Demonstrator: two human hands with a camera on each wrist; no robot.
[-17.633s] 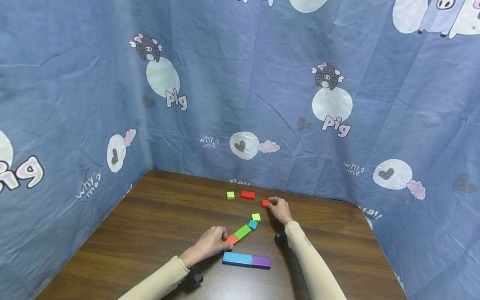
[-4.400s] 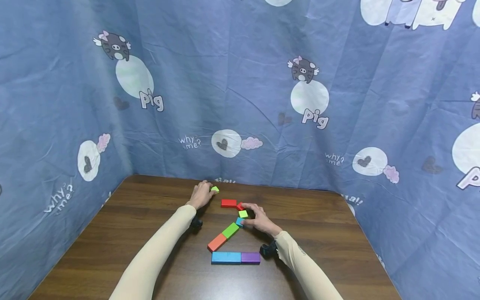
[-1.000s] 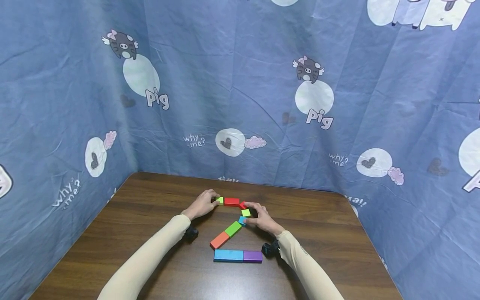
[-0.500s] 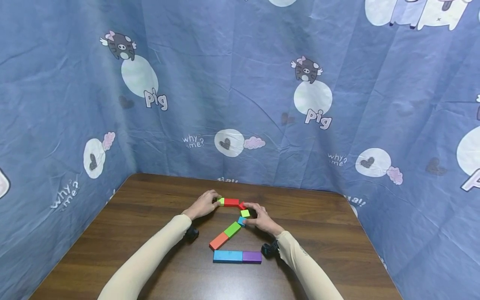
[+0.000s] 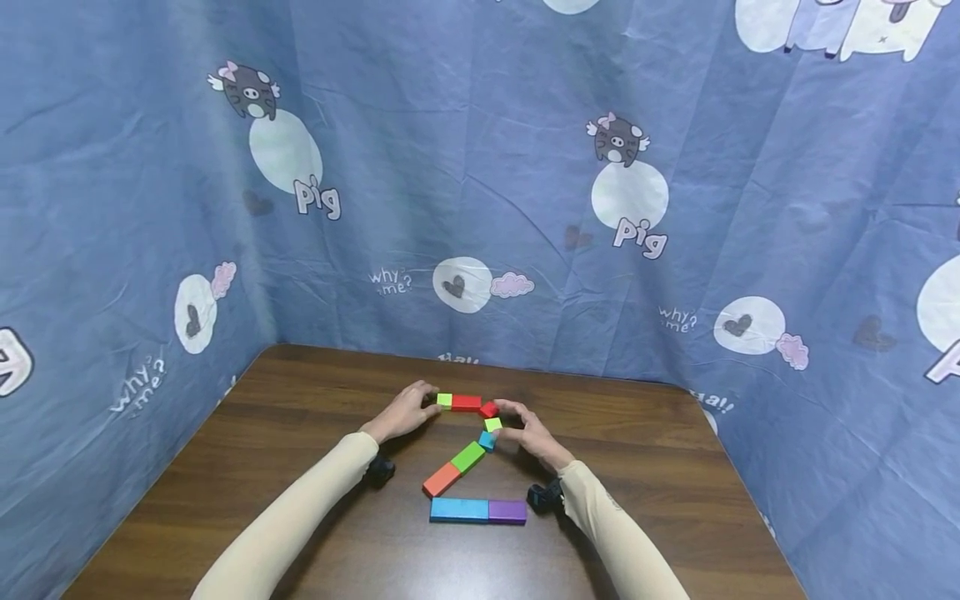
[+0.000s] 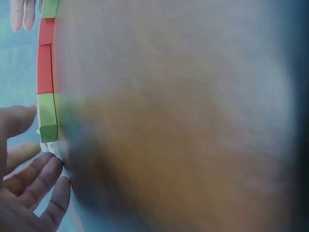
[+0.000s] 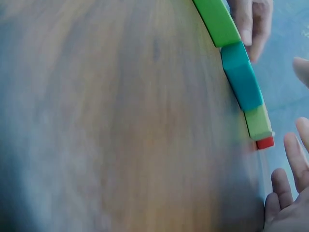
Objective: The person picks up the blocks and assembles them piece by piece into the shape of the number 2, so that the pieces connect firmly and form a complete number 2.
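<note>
In the head view my left hand [image 5: 405,412] is beside a lime cube [image 5: 445,402], which abuts the left end of a red block [image 5: 467,403]. Its relaxed fingers stand just off the cube in the left wrist view. On the other side, my right hand [image 5: 531,435] has its thumb and fingers spread near a red cube [image 5: 489,409], a second lime cube [image 5: 492,425] and a blue cube [image 5: 487,442]. Spread fingers [image 7: 295,162] show apart from the pieces in the right wrist view. Neither hand holds anything.
From the blue cube a green block [image 5: 468,457] and an orange block [image 5: 442,479] slant down to the left. Below them a long blue block [image 5: 460,510] and a purple block [image 5: 507,512] form a row on the wooden table [image 5: 300,517]. Behind hangs a blue curtain [image 5: 525,183].
Since 4.4 seconds ago, my left hand has brought the lime cube against the red block and let go. My right fingers have drawn slightly back from the red and blue cubes.
</note>
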